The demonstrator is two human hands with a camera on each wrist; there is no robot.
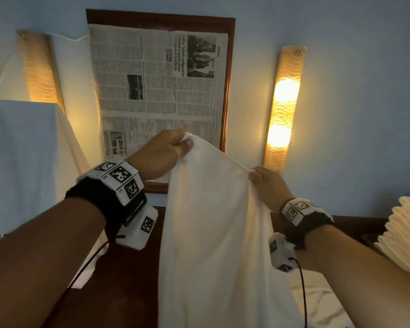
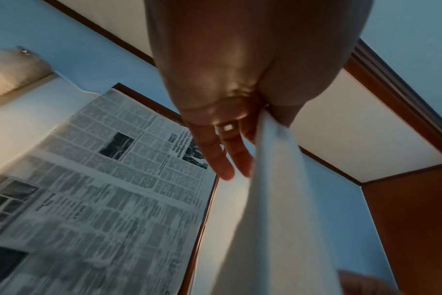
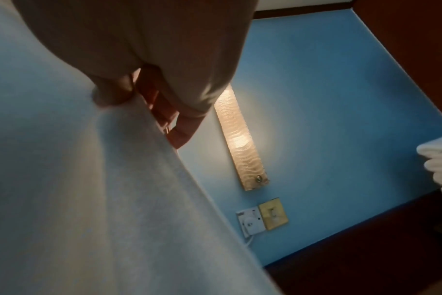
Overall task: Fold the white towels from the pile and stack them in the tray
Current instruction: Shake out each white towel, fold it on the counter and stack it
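We held one white towel up in the air in front of the framed newspaper on the blue wall. Our left hand pinched one top corner between thumb and curled fingers, just below the newspaper's lower edge; from the left wrist view the outer fingers hung looser beside the cloth. Our right hand pinched the other top corner, lower than the left and off to the right of the newspaper, thumb on the near side of the cloth. The top hem ran taut and sloping between the two hands, and the rest of the towel hung straight down past the bottom of the head view.

To the right of the newspaper a lit wall lamp glowed; a second lamp stood to its left. Far right of the newspaper, a stack of folded towels rose above the dark wooden counter. Loose white cloth lay below our right wrist.
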